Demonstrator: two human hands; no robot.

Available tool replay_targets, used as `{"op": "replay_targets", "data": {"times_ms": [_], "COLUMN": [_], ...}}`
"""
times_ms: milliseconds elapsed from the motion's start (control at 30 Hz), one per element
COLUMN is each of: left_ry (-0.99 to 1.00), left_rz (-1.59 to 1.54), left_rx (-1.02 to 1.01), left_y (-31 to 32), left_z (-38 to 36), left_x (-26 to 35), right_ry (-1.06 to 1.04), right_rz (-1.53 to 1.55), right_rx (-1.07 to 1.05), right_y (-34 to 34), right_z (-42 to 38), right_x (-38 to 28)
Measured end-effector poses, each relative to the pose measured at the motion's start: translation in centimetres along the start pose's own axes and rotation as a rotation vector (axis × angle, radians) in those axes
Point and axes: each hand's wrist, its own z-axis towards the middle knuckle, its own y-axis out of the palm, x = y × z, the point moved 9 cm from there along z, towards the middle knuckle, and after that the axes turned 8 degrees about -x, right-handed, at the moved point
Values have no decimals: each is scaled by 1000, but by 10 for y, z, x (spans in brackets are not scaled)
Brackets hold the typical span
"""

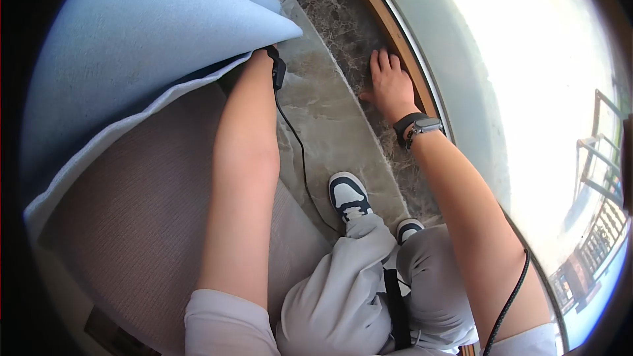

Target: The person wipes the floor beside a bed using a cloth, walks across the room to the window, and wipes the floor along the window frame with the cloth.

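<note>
My left arm point(244, 151) reaches up to the edge of a light blue curtain point(151, 33), and the cloth hides that hand's fingers. A black device point(279, 69) is strapped at the left wrist, with a thin black cable point(303, 158) running down from it. My right hand point(390, 86) lies with fingers stretched out on a dark marbled stone sill point(336, 16), close beside the wooden window frame point(422, 86). Nothing shows in that hand. On the right wrist sits a watch point(425, 125) with a dark band.
Brown ribbed upholstery point(145, 198) fills the left side under the curtain. Bright window glass point(521, 79) curves along the right, with railings point(597, 237) outside. Below are a grey stone ledge point(330, 125), my shoe point(348, 192) and my grey trousers point(336, 290).
</note>
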Motion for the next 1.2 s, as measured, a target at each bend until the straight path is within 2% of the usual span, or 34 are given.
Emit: {"op": "replay_targets", "data": {"times_ms": [167,267,367,533,600,633,667,767,933,1033,1100,1167,1200], "left_ry": [53,77,106,115,98,102,150,119,165,309,382,350,241], "left_rz": [-10,-27,-48,-70,-52,5,414,90,27,-25,-58,-84,-5], "left_rx": [22,27,38,-50,-71,-58,24,46,45,63,8,-92,-216], "left_y": [0,-3,1,30,43,49,58,21,6,12,19,10,-8], "left_z": [61,73,49,-53,-74,-71,-54,3,46,18,-39,-125,-165], "left_x": [-7,-12,-17,-16,-25,-31,-38,-25,-12,1,17,41,58], "right_ry": [-26,-29,-18,-10,-24,-18,-16,2,45,45,36,21,19], "right_rz": [-35,-46,-23,-41,-51,-50,-46,-35,-32,-36,-31,-20,-32], "right_rx": [-19,-50,-35,-81,-74,-95,-95,-62,-78,-108,-92,-60,-43], "right_y": [-1,1,6,5,15,17,18,14,8,4,0,-8,-8], "right_z": [11,15,11,2,3,1,0,5,6,0,-1,-6,-10], "right_x": [-7,-22,-24,-26,-25,-25,-26,-20,-7,-10,-9,-6,-8]}}
